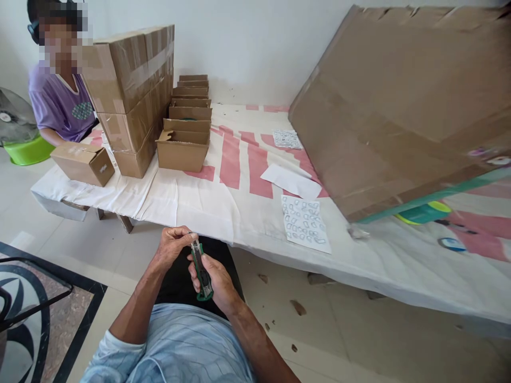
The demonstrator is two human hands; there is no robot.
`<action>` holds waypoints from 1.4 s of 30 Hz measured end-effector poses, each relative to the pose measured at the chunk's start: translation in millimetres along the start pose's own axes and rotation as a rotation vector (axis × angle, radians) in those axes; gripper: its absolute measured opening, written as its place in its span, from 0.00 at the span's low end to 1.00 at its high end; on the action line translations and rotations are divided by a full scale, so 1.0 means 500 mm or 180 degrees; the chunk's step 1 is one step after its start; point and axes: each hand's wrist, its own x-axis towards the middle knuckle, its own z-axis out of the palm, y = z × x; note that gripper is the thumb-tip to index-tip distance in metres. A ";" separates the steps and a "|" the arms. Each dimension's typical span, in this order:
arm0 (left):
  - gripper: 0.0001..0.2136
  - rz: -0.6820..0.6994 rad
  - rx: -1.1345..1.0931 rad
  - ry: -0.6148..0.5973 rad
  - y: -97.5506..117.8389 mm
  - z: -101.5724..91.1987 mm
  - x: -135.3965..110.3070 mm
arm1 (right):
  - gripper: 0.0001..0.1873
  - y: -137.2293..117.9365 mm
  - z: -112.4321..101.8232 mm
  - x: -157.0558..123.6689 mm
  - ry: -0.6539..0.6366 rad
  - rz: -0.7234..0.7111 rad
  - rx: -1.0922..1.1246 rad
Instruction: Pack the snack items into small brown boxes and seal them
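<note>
Above my lap, just off the table's near edge, my right hand [217,275] is wrapped round a green-and-dark utility knife [202,272]. The knife points up and slightly left, its handle low in my palm. At its upper end my left hand [174,244] is closed in a pinch, thumb and forefinger on the tip. My fingers hide the tip, so I cannot tell how far any blade is out.
The cloth-covered table [255,226] bears stacked taped cartons [136,80], a row of open boxes [183,154], a small carton [83,162] and drawn sheets [304,222]. A large cardboard panel [407,106] leans at right, near a tape roll [425,213]. A person [64,103] sits at far left.
</note>
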 end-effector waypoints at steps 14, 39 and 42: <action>0.20 0.0197 0.0032 0.0429 0.002 -0.004 0.001 | 0.35 -0.003 0.006 0.004 0.0040 -0.0058 -0.0008; 0.20 0.0093 -0.0114 0.0624 0.013 -0.039 0.026 | 0.34 -0.009 -0.014 -0.005 0.0057 -0.0202 -0.0120; 0.22 -0.0063 -0.0132 0.0367 0.016 -0.036 0.021 | 0.33 -0.012 -0.014 -0.008 0.0022 -0.0248 -0.0248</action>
